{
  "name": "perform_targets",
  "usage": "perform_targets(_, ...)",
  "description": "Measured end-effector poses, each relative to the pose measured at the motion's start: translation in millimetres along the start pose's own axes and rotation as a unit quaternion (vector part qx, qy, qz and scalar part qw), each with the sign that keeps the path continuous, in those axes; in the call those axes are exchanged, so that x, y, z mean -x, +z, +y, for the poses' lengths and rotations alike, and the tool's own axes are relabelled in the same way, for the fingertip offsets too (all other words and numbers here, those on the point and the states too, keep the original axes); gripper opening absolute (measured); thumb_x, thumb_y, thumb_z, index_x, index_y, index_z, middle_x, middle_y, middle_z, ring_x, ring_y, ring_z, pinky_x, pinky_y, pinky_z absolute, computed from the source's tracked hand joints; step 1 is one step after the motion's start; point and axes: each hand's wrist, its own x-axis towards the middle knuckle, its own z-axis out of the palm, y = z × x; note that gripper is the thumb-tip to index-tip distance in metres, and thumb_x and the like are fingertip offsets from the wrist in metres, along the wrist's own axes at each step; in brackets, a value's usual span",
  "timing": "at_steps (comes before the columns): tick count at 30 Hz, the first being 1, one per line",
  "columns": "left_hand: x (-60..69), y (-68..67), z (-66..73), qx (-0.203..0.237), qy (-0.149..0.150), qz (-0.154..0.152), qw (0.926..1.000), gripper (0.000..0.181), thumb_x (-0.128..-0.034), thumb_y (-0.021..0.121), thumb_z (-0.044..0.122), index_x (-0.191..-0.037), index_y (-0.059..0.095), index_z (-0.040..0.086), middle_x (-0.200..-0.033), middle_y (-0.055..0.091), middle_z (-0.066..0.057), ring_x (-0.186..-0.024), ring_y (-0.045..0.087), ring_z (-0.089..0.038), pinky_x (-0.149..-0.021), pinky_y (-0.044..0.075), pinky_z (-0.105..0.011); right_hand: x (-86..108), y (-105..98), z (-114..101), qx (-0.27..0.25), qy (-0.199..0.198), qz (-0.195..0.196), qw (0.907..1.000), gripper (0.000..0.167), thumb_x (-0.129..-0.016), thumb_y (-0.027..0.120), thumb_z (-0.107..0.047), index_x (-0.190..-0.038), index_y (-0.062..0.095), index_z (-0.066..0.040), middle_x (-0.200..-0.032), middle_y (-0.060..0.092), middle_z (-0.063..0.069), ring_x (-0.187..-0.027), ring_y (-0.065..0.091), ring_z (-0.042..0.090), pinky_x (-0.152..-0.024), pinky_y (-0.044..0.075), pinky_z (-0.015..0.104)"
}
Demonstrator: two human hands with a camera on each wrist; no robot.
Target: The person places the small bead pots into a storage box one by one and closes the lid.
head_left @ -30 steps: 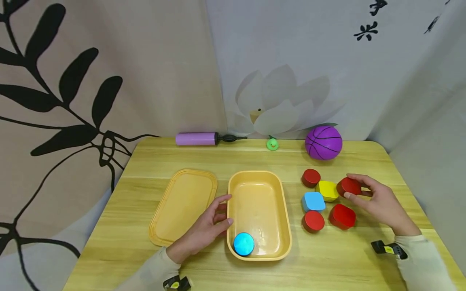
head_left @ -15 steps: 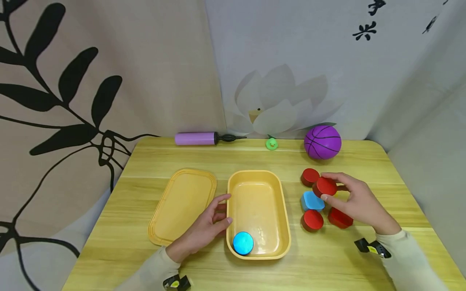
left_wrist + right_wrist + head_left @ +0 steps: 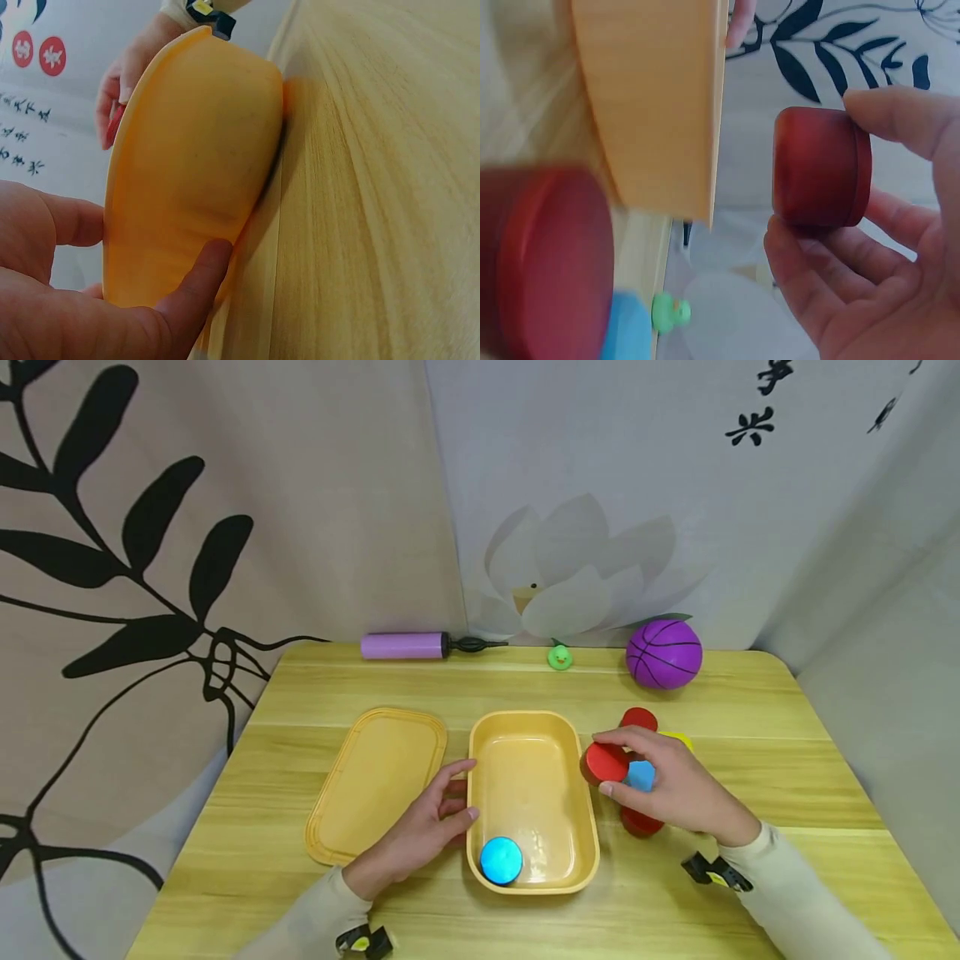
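Observation:
My right hand [image 3: 667, 781] pinches a round red tin [image 3: 606, 763] between thumb and fingers, held up beside the right rim of a yellow-orange plastic box [image 3: 534, 793]. In the right wrist view the red tin [image 3: 817, 166] is tilted on its side, clear of the table. My left hand [image 3: 420, 831] rests against the box's left side; in the left wrist view its fingertips touch the outer wall [image 3: 195, 142]. A round blue tin [image 3: 501, 861] lies in the box's near left corner. Under my right hand are a blue tin [image 3: 641, 775] and red tins [image 3: 639, 718], partly hidden.
A yellow-orange lid [image 3: 378, 785] lies flat left of the box. A yellow tin [image 3: 678, 739] shows behind my right hand. Along the back edge sit a purple hand pump [image 3: 405, 646], a small green duck [image 3: 559, 657] and a purple ball [image 3: 664, 653].
My right hand has carried the round red tin leftward, from the right side of the tin group over to the box's right rim. My left hand and the box have stayed put.

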Motion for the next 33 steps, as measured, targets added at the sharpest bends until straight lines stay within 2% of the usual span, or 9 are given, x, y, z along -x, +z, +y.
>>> perform_targets(5,-0.8,-0.4,-0.5,0.003,-0.006,0.0,1.0,0.069,-0.1077,0.061,0.015,-0.166,0.025,0.022,-0.156,0.043,-0.023,-0.136,0.055,-0.039,-0.094,0.061,-0.042,-4.7,16.3,-11.7,-0.014,-0.06,-0.025,0.9978,0.055,-0.09,0.086,-0.03,-0.14,0.064,-0.025,-0.132,0.069,-0.01,-0.107,0.066,0.006,-0.09,0.06,0.037)
perform_targets(10,-1.7,-0.5,-0.5,0.008,-0.009,0.001,0.9999,0.069,-0.1073,0.062,0.018,-0.166,0.026,0.022,-0.156,0.043,-0.023,-0.135,0.056,-0.037,-0.093,0.061,-0.042,-5.3,35.5,-20.8,0.005,-0.113,-0.05,0.9923,0.062,-0.089,0.087,-0.029,-0.146,0.063,-0.022,-0.132,0.07,-0.008,-0.113,0.068,0.008,-0.094,0.059,0.034)
perform_targets(13,-2.1,-1.0,-0.2,0.013,-0.01,0.0,0.9999,0.069,-0.1071,0.063,0.018,-0.166,0.026,0.022,-0.155,0.043,-0.023,-0.134,0.056,-0.037,-0.092,0.061,-0.042,-4.3,45.5,-25.9,0.001,-0.118,-0.078,0.99,0.061,-0.089,0.086,-0.031,-0.145,0.064,-0.02,-0.134,0.071,-0.007,-0.118,0.068,0.011,-0.097,0.059,0.035)
perform_targets(17,-3.0,-1.7,0.2,0.02,-0.014,-0.003,0.9997,0.07,-0.1071,0.062,0.017,-0.166,0.025,0.022,-0.155,0.043,-0.023,-0.134,0.056,-0.039,-0.092,0.061,-0.043,-3.2,55.2,-33.4,0.001,-0.101,-0.129,0.9865,0.052,-0.091,0.084,-0.033,-0.139,0.067,-0.02,-0.135,0.069,-0.011,-0.12,0.066,0.011,-0.101,0.057,0.037)
perform_targets(22,-3.6,-1.4,0.8,0.022,-0.013,-0.004,0.9997,0.069,-0.1072,0.062,0.017,-0.166,0.025,0.021,-0.155,0.043,-0.024,-0.134,0.056,-0.039,-0.092,0.062,-0.043,-2.9,64.9,-40.6,0.033,-0.115,-0.183,0.9758,0.049,-0.088,0.085,-0.032,-0.134,0.069,-0.023,-0.13,0.068,-0.017,-0.118,0.064,0.008,-0.101,0.054,0.037)
perform_targets(28,-4.2,-0.3,1.2,0.024,-0.018,-0.006,0.9995,0.069,-0.107,0.063,0.017,-0.165,0.026,0.022,-0.155,0.043,-0.024,-0.133,0.057,-0.038,-0.092,0.061,-0.041,-4.9,72.2,-45.2,0.067,-0.115,-0.229,0.9644,0.048,-0.086,0.086,-0.036,-0.131,0.07,-0.03,-0.126,0.069,-0.02,-0.114,0.062,0.004,-0.093,0.047,0.034)
perform_targets(33,-4.7,0.7,2.5,0.026,-0.019,-0.007,0.9995,0.068,-0.1071,0.062,0.017,-0.165,0.026,0.021,-0.155,0.042,-0.025,-0.133,0.056,-0.037,-0.093,0.061,-0.042,-7.2,73.0,-45.1,0.084,-0.116,-0.247,0.9584,0.048,-0.087,0.086,-0.04,-0.132,0.071,-0.031,-0.125,0.071,-0.022,-0.111,0.063,0.001,-0.091,0.046,0.031)
